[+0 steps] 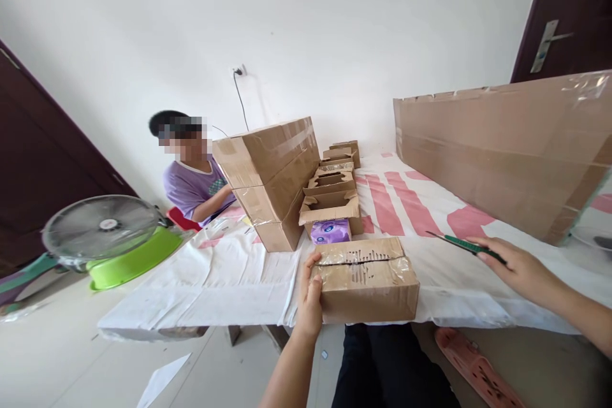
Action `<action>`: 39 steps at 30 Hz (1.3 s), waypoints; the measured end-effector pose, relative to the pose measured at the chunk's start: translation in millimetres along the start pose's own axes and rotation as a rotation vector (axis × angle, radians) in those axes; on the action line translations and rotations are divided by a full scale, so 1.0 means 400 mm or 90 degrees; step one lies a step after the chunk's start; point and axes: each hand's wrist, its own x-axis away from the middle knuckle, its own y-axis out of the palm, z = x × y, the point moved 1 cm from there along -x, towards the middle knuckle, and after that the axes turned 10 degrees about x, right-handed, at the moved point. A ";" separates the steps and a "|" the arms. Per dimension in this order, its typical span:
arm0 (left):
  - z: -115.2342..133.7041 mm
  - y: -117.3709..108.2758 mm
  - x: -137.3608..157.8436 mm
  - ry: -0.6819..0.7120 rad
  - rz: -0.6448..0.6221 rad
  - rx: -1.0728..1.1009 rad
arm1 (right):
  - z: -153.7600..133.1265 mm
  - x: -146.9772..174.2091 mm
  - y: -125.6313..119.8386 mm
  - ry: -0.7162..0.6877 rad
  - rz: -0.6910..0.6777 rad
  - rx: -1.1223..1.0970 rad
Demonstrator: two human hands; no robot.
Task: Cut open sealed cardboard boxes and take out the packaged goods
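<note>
A taped cardboard box [370, 303] lies at the table's front edge, with a dark seam and cut marks along its top. My left hand [310, 296] grips its left end, thumb and fingers wrapped over the edge. To the right of the box, my right hand [509, 264] holds a green-handled box cutter [471, 245] above the cloth, its blade pointing left and apart from the box. Just behind the box sits a purple package [331, 231] with printed eyes. Beyond it stand several open cardboard boxes [329, 207] in a row.
A tall stack of cardboard boxes [282, 188] stands left of the row. Another large cardboard wall [497, 153] fills the right side. A person [196, 185] sits behind the stack. A fan [108, 226] and green basin [134, 264] are at left. White cloth [229, 293] covers the table.
</note>
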 end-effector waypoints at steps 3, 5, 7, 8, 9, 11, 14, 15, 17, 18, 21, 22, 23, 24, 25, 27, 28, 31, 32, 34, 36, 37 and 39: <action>0.000 0.013 -0.001 0.008 -0.008 -0.012 | 0.071 0.032 0.105 0.056 -0.066 0.042; 0.001 0.019 -0.002 0.016 -0.008 -0.016 | 0.097 0.034 0.147 0.080 -0.123 0.074; 0.004 0.023 -0.002 0.023 -0.001 -0.013 | 0.090 0.016 0.156 0.095 -0.154 0.096; 0.005 0.024 -0.002 0.026 0.003 -0.009 | 0.071 0.000 0.149 0.095 -0.149 0.097; 0.005 0.025 -0.001 0.028 0.006 -0.005 | 0.041 -0.019 0.135 0.087 -0.128 0.088; 0.003 0.025 -0.001 0.033 0.010 -0.004 | -0.052 -0.059 0.097 0.039 -0.052 0.040; -0.003 0.021 0.000 0.038 0.003 -0.014 | -0.241 -0.103 0.042 -0.106 0.045 -0.085; -0.005 0.019 0.001 0.038 -0.001 -0.018 | -0.306 -0.112 0.031 -0.168 0.053 -0.119; -0.007 0.018 0.002 0.039 -0.008 -0.019 | -0.420 -0.127 0.027 -0.288 0.020 -0.157; -0.006 0.018 0.003 0.042 -0.006 -0.018 | -0.465 -0.134 0.032 -0.329 0.007 -0.157; -0.002 0.022 0.005 0.054 0.003 -0.015 | -0.547 -0.159 0.066 -0.390 -0.029 -0.132; 0.000 0.023 0.006 0.056 0.007 -0.015 | -0.559 -0.167 0.078 -0.396 -0.040 -0.122; 0.001 0.025 0.006 0.057 0.009 -0.015 | -0.566 -0.175 0.089 -0.400 -0.051 -0.113; 0.001 0.026 0.005 0.057 0.009 -0.015 | -0.569 -0.181 0.096 -0.401 -0.059 -0.104; 0.001 0.027 0.005 0.056 0.009 -0.014 | -0.569 -0.185 0.101 -0.397 -0.061 -0.096; 0.002 0.028 0.004 0.055 0.009 -0.011 | -0.562 -0.187 0.099 -0.380 -0.056 -0.090; 0.002 0.029 0.004 0.055 0.009 -0.010 | -0.558 -0.184 0.095 -0.375 -0.055 -0.100; 0.004 0.030 0.003 0.052 0.017 -0.011 | -0.545 -0.168 0.070 -0.408 -0.076 -0.175; 0.005 0.031 0.004 0.051 0.018 -0.011 | -0.540 -0.160 0.058 -0.425 -0.091 -0.210; 0.006 0.030 0.004 0.048 0.017 -0.010 | -0.523 -0.142 0.032 -0.424 -0.114 -0.281; 0.006 0.028 0.004 0.045 0.009 -0.009 | -0.491 -0.123 0.004 -0.364 -0.116 -0.337; 0.006 0.027 0.004 0.045 0.007 -0.009 | -0.468 -0.114 -0.009 -0.324 -0.107 -0.353; 0.007 0.025 0.004 0.044 0.005 -0.012 | -0.407 -0.094 -0.031 -0.241 -0.068 -0.353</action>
